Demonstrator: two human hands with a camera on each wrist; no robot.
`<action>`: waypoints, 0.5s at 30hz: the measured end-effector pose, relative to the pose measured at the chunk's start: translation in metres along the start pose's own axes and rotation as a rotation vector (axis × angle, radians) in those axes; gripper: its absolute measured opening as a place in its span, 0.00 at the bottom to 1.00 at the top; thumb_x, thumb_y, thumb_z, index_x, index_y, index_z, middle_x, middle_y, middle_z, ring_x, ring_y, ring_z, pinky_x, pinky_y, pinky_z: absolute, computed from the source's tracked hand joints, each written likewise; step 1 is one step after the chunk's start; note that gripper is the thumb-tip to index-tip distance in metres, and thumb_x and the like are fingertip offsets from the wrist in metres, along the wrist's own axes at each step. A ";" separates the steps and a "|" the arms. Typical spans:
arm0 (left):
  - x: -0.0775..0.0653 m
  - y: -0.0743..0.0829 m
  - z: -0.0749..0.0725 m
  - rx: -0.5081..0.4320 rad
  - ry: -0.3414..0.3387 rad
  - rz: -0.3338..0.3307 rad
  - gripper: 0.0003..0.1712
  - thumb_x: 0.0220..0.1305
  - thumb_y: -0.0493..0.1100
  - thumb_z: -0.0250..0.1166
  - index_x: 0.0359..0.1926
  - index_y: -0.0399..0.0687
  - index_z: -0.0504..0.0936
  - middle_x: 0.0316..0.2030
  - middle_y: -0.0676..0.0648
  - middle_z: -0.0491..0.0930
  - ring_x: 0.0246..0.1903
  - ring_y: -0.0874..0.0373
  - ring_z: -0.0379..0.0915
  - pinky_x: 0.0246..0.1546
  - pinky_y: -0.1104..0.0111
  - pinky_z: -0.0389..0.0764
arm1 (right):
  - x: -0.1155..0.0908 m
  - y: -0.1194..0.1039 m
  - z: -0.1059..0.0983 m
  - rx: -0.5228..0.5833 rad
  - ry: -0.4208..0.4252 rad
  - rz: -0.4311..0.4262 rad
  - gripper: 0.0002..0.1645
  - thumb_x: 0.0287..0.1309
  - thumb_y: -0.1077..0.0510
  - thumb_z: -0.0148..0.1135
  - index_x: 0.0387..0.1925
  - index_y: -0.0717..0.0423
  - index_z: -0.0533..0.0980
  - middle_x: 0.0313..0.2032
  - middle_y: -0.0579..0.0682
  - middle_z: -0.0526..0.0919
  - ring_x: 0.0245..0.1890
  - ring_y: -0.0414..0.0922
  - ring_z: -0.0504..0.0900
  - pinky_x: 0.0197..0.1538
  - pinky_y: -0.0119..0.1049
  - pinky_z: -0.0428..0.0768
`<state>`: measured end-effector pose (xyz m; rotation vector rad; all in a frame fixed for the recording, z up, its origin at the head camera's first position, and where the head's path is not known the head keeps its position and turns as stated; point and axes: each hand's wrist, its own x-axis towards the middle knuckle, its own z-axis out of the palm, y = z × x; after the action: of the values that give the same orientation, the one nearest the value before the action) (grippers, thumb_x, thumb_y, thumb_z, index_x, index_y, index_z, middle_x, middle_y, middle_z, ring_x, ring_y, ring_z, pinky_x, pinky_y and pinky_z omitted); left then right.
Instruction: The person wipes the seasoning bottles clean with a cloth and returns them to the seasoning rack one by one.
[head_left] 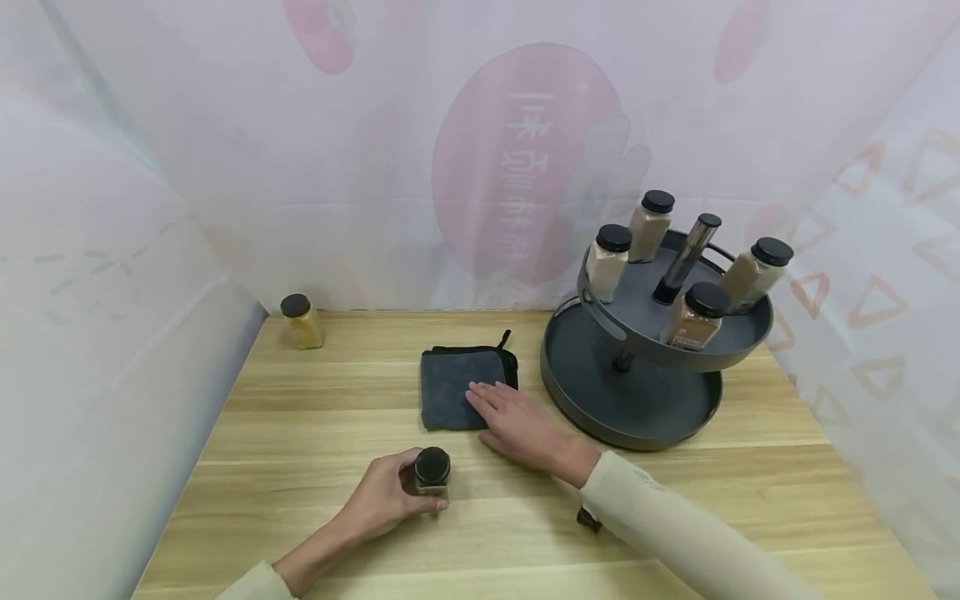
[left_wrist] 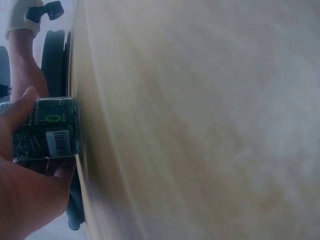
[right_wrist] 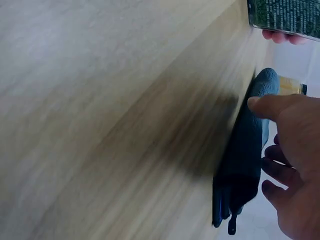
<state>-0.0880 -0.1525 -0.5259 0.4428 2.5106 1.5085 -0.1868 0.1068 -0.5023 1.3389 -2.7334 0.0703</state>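
Observation:
My left hand (head_left: 377, 498) grips a small spice jar (head_left: 432, 468) with a black lid, thumb on one side and fingers on the other. In the left wrist view this jar (left_wrist: 47, 127) shows dark green contents and a barcode label. A folded dark grey cloth (head_left: 452, 390) with black edging and a small loop lies at the middle of the table. My right hand (head_left: 522, 427) rests on its right part with fingers stretched out. From the right wrist view, the thumb lies at the near edge of the cloth (right_wrist: 242, 150).
A two-tier dark grey rotating rack (head_left: 628, 435) stands at the right, several black-lidded spice jars on its upper tray (head_left: 637, 287). One jar of yellow spice (head_left: 303, 325) sits at the back left. Printed curtains (head_left: 360, 208) border the wooden table (head_left: 337, 400).

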 end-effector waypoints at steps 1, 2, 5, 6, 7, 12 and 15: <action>0.000 0.000 0.000 -0.002 -0.001 0.001 0.29 0.51 0.47 0.86 0.53 0.51 0.87 0.48 0.57 0.89 0.51 0.61 0.84 0.55 0.69 0.82 | 0.001 -0.001 0.002 -0.004 -0.011 0.005 0.38 0.74 0.48 0.65 0.76 0.61 0.68 0.75 0.58 0.71 0.76 0.51 0.70 0.78 0.47 0.65; 0.000 0.000 0.000 -0.005 -0.003 0.003 0.28 0.51 0.47 0.86 0.53 0.51 0.87 0.48 0.57 0.89 0.51 0.61 0.84 0.55 0.69 0.83 | 0.002 -0.001 0.003 -0.008 -0.020 0.011 0.37 0.75 0.48 0.64 0.77 0.60 0.68 0.76 0.57 0.70 0.76 0.51 0.69 0.78 0.46 0.65; 0.001 0.000 0.001 0.000 -0.004 0.009 0.28 0.50 0.47 0.86 0.53 0.51 0.87 0.47 0.57 0.89 0.51 0.61 0.84 0.56 0.68 0.82 | 0.005 -0.002 0.008 -0.027 -0.046 0.024 0.36 0.77 0.48 0.62 0.77 0.59 0.67 0.76 0.56 0.69 0.77 0.49 0.67 0.79 0.45 0.64; 0.001 0.000 0.001 0.002 -0.005 0.011 0.29 0.50 0.47 0.86 0.53 0.51 0.87 0.48 0.57 0.89 0.51 0.61 0.84 0.56 0.68 0.82 | 0.006 -0.002 0.009 -0.036 -0.051 0.026 0.36 0.77 0.47 0.61 0.77 0.59 0.67 0.76 0.56 0.69 0.77 0.49 0.67 0.79 0.45 0.64; 0.001 0.000 0.001 0.007 -0.006 0.011 0.29 0.50 0.47 0.86 0.53 0.52 0.87 0.48 0.57 0.89 0.51 0.61 0.84 0.56 0.68 0.82 | 0.006 -0.002 0.010 -0.049 -0.053 0.025 0.35 0.78 0.47 0.61 0.77 0.58 0.68 0.76 0.56 0.70 0.77 0.49 0.68 0.79 0.44 0.64; 0.001 0.000 0.002 0.020 -0.007 0.009 0.29 0.49 0.47 0.87 0.53 0.52 0.87 0.47 0.58 0.89 0.51 0.61 0.84 0.57 0.68 0.82 | 0.008 -0.003 0.014 -0.109 -0.040 0.007 0.31 0.78 0.49 0.60 0.75 0.57 0.72 0.74 0.55 0.73 0.76 0.48 0.70 0.75 0.42 0.70; 0.002 0.000 0.001 0.012 -0.010 0.011 0.29 0.49 0.46 0.87 0.52 0.52 0.87 0.47 0.58 0.89 0.51 0.61 0.84 0.56 0.68 0.82 | 0.010 -0.004 0.013 -0.144 -0.037 -0.005 0.27 0.80 0.53 0.58 0.73 0.57 0.74 0.72 0.55 0.75 0.74 0.48 0.72 0.72 0.40 0.73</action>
<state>-0.0899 -0.1509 -0.5265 0.4655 2.5152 1.4917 -0.1904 0.0955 -0.5143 1.3210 -2.7060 -0.1498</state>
